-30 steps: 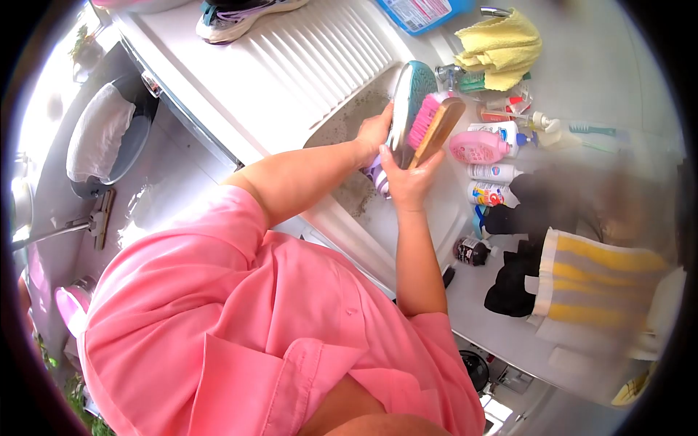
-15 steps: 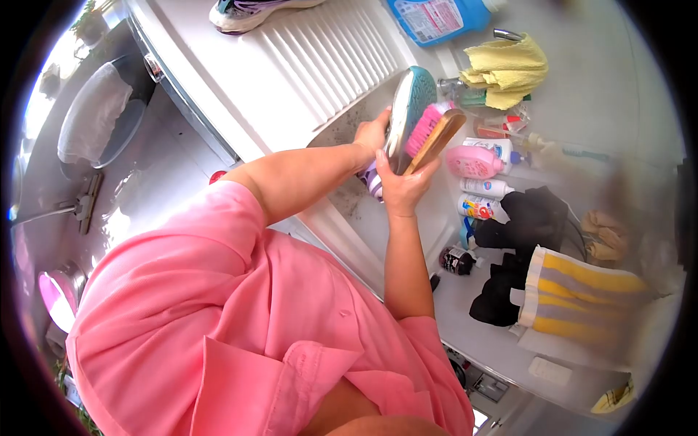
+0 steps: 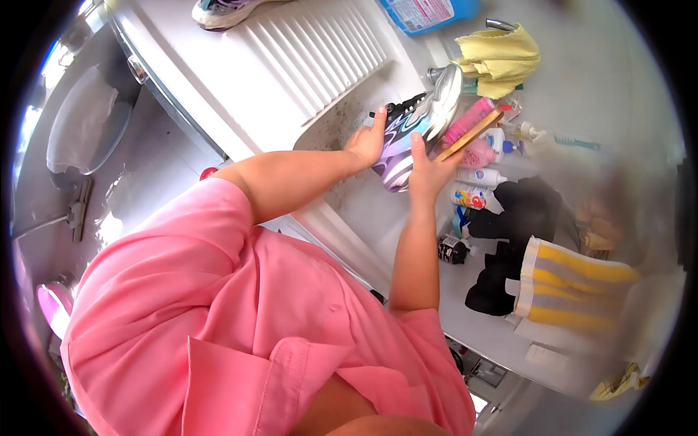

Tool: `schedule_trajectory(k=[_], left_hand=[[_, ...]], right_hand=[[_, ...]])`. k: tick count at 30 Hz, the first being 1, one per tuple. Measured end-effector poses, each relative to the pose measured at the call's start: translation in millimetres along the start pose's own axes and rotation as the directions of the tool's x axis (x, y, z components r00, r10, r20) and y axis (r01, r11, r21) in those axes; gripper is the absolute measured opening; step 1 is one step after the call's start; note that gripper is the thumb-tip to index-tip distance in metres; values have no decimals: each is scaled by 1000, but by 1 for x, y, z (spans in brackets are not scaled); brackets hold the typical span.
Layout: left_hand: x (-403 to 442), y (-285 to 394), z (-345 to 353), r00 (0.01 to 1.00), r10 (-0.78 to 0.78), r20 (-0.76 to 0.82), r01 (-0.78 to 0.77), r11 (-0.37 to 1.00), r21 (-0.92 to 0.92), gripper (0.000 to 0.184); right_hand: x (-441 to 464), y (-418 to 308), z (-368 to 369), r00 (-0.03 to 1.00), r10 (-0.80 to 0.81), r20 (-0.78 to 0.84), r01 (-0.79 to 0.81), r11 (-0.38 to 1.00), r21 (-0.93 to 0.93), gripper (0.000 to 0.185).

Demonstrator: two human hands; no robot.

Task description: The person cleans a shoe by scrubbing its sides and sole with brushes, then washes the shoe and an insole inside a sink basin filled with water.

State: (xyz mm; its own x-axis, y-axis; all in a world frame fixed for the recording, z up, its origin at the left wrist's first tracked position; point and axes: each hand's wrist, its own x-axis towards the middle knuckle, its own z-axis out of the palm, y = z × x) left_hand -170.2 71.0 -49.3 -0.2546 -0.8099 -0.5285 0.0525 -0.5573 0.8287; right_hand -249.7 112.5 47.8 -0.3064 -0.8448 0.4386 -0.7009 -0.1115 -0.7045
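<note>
My left hand [image 3: 368, 147] is closed on a sneaker [image 3: 416, 134] with a purple, blue and white upper and black laces, gripping it by its laced side. The sneaker is raised over the sink basin [image 3: 349, 185], its upper turned toward me and its pale sole edge facing right. My right hand [image 3: 429, 174] is wrapped round a scrub brush [image 3: 476, 136] with a wooden back and pink bristles. This hand's thumb lies by the sneaker's side, and the bristles are close along the sole side. Whether they touch it, I cannot tell.
A ribbed washboard [image 3: 320, 54] adjoins the basin, with another sneaker [image 3: 225, 13] beyond it. A blue bottle [image 3: 422, 14], a yellow cloth [image 3: 498, 58] over the faucet, a white spray can [image 3: 469, 195], black cloth [image 3: 527, 218] and a striped towel [image 3: 574, 287] line the counter.
The sneaker has been turned from sole-up edge view to show its upper and laces. The brush has shifted slightly right and tilted, and both hands have moved with them.
</note>
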Motion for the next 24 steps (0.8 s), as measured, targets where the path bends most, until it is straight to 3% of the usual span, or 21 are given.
schedule_trajectory(k=[9,13,14,15,17,19,20,21,22,23,24], left_hand=[[0,7,-9,990,116,76,-118,993,29,86],[13,-11,2,990,104,95,-111,991,68,95],[7,-6,-1,968,17,251,-27,999,37,103],[10,-7,4,981,45,188,-50,999,18,105],[6,0,-2,942,-64,330,140,967,-211,107],[16,-7,0,926,-20,378,110,969,-219,100],[20,-9,2,929,-28,368,102,978,-182,94],[25,-9,2,936,-34,350,92,984,-150,89],[28,-8,8,928,-37,372,119,972,-201,68],[24,2,3,933,-32,359,110,973,-201,68],[15,8,-1,876,10,482,217,885,-412,59]], right_hand=[[2,-9,14,999,32,30,-35,994,102,74],[9,-27,8,985,155,75,-135,966,-222,75],[14,-32,2,990,113,81,-85,953,-292,71],[18,-38,-5,997,69,45,-54,959,-277,64],[27,-36,-20,990,-142,-6,131,932,-339,59],[34,-32,-24,999,23,33,-6,902,-433,56],[38,-30,-25,981,184,65,-122,840,-528,68],[36,-29,-26,983,169,68,-90,778,-622,73],[34,-18,-27,998,44,40,-22,898,-440,76],[32,-1,-28,998,-65,-14,60,969,-240,79],[33,11,-31,992,-129,-7,125,970,-210,75]])
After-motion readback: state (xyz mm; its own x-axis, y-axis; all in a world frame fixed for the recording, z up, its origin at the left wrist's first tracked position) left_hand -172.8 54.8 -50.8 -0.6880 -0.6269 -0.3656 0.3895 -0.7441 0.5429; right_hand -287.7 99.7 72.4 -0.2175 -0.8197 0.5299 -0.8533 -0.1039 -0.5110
